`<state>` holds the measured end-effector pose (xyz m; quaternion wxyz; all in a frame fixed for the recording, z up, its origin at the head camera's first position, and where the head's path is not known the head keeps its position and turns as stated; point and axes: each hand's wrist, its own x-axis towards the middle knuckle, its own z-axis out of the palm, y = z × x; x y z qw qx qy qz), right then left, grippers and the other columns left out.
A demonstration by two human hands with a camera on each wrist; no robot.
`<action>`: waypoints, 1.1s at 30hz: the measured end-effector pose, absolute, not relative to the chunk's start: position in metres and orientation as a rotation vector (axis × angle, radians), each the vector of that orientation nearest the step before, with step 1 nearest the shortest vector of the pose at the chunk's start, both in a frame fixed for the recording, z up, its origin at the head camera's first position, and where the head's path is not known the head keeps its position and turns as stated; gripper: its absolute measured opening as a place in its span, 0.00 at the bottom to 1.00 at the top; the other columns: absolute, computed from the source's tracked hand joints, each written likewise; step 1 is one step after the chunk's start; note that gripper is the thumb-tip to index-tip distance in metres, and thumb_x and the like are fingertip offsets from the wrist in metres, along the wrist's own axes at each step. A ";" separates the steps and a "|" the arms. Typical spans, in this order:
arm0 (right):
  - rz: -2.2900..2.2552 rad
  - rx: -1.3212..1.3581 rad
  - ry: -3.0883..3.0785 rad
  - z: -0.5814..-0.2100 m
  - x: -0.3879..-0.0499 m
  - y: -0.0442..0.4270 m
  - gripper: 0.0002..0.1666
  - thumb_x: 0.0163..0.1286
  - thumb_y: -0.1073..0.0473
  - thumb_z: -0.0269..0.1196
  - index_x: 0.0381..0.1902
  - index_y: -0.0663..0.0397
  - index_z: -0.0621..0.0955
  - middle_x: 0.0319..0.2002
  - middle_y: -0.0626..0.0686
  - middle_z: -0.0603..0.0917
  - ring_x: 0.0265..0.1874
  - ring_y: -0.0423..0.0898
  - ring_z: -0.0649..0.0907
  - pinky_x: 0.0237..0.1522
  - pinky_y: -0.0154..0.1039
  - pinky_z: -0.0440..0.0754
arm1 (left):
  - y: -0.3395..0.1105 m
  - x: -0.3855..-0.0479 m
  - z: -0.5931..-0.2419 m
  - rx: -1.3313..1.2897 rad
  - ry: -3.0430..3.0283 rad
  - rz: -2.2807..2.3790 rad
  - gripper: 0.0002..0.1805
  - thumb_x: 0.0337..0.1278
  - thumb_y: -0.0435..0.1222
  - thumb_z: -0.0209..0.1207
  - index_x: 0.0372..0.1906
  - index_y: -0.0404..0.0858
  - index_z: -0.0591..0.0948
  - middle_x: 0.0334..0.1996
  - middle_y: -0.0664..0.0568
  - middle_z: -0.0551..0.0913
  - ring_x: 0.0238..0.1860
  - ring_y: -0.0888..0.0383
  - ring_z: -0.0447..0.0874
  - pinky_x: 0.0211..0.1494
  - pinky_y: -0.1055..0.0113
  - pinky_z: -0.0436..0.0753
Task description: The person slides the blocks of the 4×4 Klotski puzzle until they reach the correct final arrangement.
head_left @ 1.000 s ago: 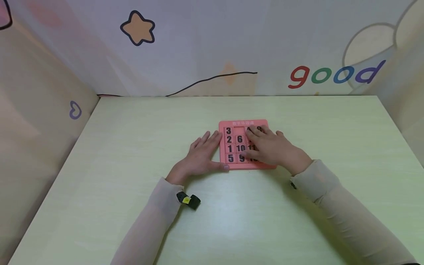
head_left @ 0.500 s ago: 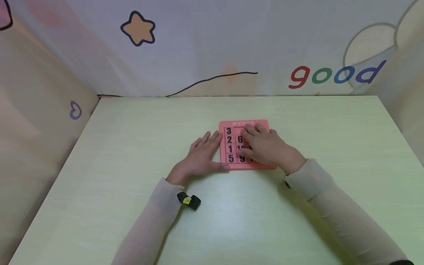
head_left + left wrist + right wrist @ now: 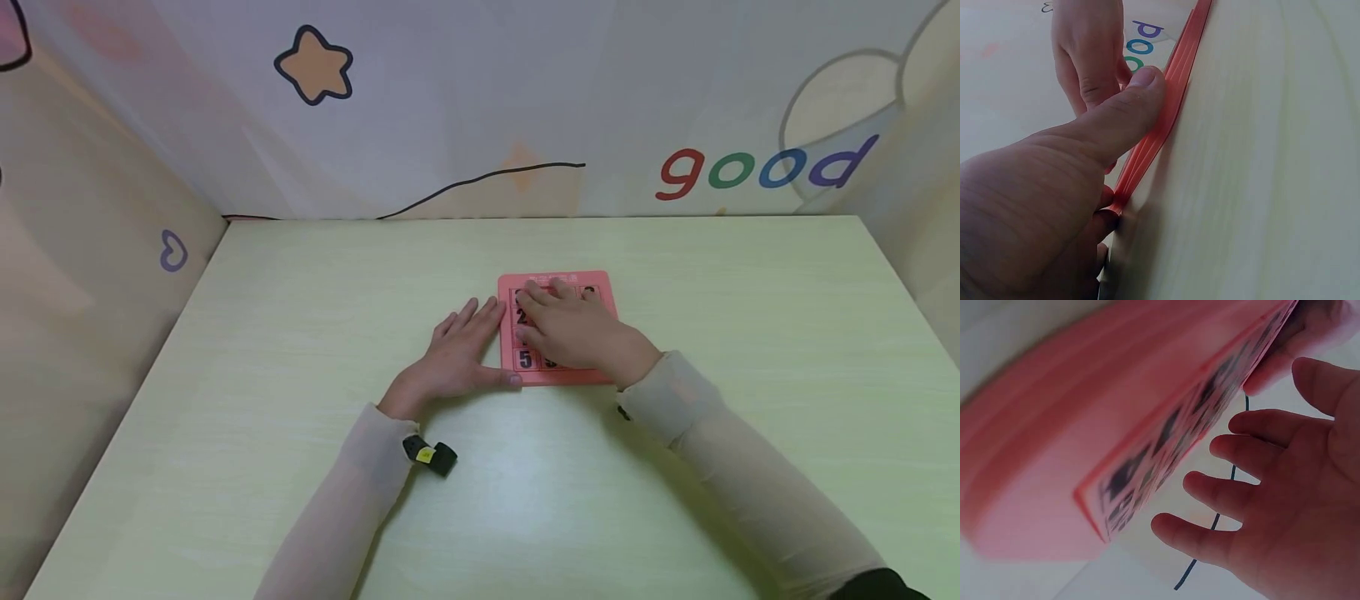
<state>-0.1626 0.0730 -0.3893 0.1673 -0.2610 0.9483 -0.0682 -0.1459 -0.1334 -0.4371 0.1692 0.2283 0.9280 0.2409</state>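
A pink number sliding puzzle [image 3: 555, 378] lies flat on the table, its black-numbered tiles partly covered. My left hand [image 3: 453, 362] is spread at its left side: the fingers touch the left edge, and the thumb lies along the near edge at the corner. In the left wrist view this thumb [image 3: 1125, 109] presses against the puzzle's pink side [image 3: 1169, 103]. Over the upper left tiles is my right hand [image 3: 581, 333], fingers extended. The right wrist view shows the right fingers [image 3: 1222, 494] loosely spread and slightly apart from the tile face [image 3: 1172, 437]. Tiles 5 and 9 show below the hand.
The pale green table [image 3: 315, 283] meets a printed back wall [image 3: 465, 92] with a star and the word "good". Side walls [image 3: 97, 208] stand left and right. A black wrist device [image 3: 431, 454] sits at the left cuff.
My right hand has moved left across the puzzle, from its upper right tiles to the upper left ones. The left hand and the puzzle frame have stayed in place.
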 end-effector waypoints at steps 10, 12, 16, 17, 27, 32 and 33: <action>-0.149 -0.734 2.679 -0.393 -0.165 0.069 0.46 0.77 0.35 0.51 0.81 0.53 0.55 0.80 0.57 0.51 0.78 0.64 0.48 0.70 0.73 0.47 | -0.132 -0.146 -0.438 0.666 2.648 0.674 0.61 0.57 0.63 0.64 0.83 0.45 0.42 0.82 0.54 0.40 0.80 0.54 0.26 0.78 0.52 0.32; -0.147 -0.736 2.681 -0.394 -0.166 0.071 0.47 0.77 0.34 0.51 0.81 0.53 0.55 0.80 0.57 0.51 0.78 0.64 0.48 0.69 0.73 0.48 | -0.132 -0.146 -0.438 0.665 2.650 0.669 0.61 0.57 0.63 0.64 0.83 0.44 0.43 0.82 0.54 0.40 0.80 0.53 0.26 0.78 0.52 0.32; -0.161 -0.725 2.680 -0.394 -0.166 0.075 0.48 0.76 0.33 0.51 0.81 0.55 0.55 0.80 0.58 0.51 0.77 0.65 0.48 0.70 0.72 0.48 | -0.132 -0.145 -0.437 0.659 2.650 0.669 0.61 0.57 0.62 0.65 0.83 0.44 0.43 0.82 0.53 0.40 0.80 0.53 0.26 0.78 0.52 0.32; -0.162 -0.721 2.680 -0.394 -0.166 0.077 0.48 0.76 0.33 0.51 0.81 0.55 0.55 0.80 0.58 0.51 0.77 0.65 0.48 0.70 0.71 0.47 | -0.132 -0.146 -0.437 0.658 2.651 0.669 0.61 0.57 0.62 0.65 0.83 0.44 0.43 0.82 0.53 0.40 0.80 0.53 0.26 0.78 0.52 0.32; -0.168 -0.727 2.712 -0.394 -0.164 0.091 0.47 0.76 0.35 0.53 0.80 0.56 0.57 0.79 0.59 0.53 0.77 0.65 0.51 0.69 0.72 0.52 | -0.132 -0.146 -0.437 0.655 2.666 0.654 0.61 0.56 0.62 0.65 0.83 0.44 0.43 0.82 0.52 0.40 0.80 0.53 0.27 0.78 0.53 0.32; -0.161 -0.734 2.721 -0.395 -0.163 0.095 0.46 0.76 0.35 0.54 0.80 0.55 0.58 0.79 0.59 0.54 0.76 0.66 0.51 0.68 0.73 0.53 | -0.131 -0.146 -0.437 0.655 2.669 0.648 0.61 0.56 0.62 0.65 0.83 0.44 0.43 0.82 0.52 0.40 0.80 0.53 0.27 0.78 0.53 0.32; -0.160 -0.734 2.721 -0.394 -0.163 0.095 0.46 0.76 0.35 0.54 0.80 0.55 0.58 0.79 0.59 0.54 0.76 0.66 0.51 0.68 0.73 0.53 | -0.131 -0.146 -0.437 0.656 2.669 0.648 0.61 0.56 0.62 0.65 0.83 0.44 0.43 0.82 0.52 0.40 0.80 0.53 0.27 0.78 0.53 0.32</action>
